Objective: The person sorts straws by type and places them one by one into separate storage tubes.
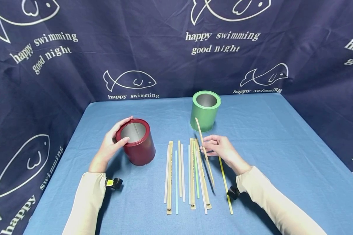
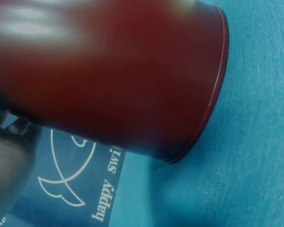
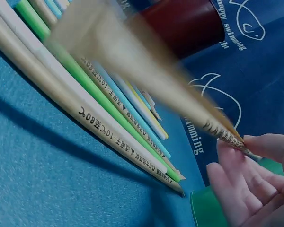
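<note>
My left hand (image 1: 110,143) grips the rim of a dark red can (image 1: 141,151), with the thumb at its near edge and the fingers round the far side. The can's wall fills much of the left wrist view. In my right hand (image 1: 222,148), thumb and fingers pinch a paper-wrapped straw (image 1: 208,164), raised above the cloth at a slant. Its printed wrapper also shows in the right wrist view, partly blurred. Below and left of that hand lie several straws, among them a green straw (image 1: 197,179), a blue straw (image 1: 176,182) and another wrapped straw (image 1: 169,182).
A green can (image 1: 205,117) stands open-topped beyond my right hand. One yellow straw (image 1: 225,182) lies apart, partly under the right wrist. Blue cloth (image 1: 282,156) covers the table, and a dark blue curtain (image 1: 170,58) with white fish drawings hangs behind and beside it.
</note>
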Demonstrator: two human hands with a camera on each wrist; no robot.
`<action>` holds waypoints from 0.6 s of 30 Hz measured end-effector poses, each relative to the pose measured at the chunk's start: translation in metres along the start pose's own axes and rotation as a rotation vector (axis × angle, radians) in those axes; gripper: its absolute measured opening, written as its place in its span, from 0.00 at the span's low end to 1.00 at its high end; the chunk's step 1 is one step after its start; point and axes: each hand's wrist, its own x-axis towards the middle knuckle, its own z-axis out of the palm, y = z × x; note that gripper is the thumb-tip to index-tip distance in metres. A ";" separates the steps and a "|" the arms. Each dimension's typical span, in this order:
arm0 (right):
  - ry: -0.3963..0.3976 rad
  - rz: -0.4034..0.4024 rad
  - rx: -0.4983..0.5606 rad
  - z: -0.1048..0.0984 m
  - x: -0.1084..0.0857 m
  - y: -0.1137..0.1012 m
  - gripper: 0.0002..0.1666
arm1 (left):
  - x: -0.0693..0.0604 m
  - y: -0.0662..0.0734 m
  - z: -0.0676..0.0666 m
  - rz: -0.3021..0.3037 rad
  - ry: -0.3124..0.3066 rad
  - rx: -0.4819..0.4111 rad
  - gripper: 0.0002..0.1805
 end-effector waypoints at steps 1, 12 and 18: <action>0.007 -0.016 0.018 0.000 0.000 0.000 0.19 | 0.000 0.000 0.000 0.001 0.000 0.000 0.34; 0.090 -0.153 0.104 -0.001 -0.001 -0.007 0.16 | 0.000 -0.001 0.000 0.020 -0.003 -0.007 0.34; 0.131 -0.185 0.136 -0.002 -0.001 -0.011 0.08 | 0.000 0.000 0.000 0.019 -0.003 -0.009 0.34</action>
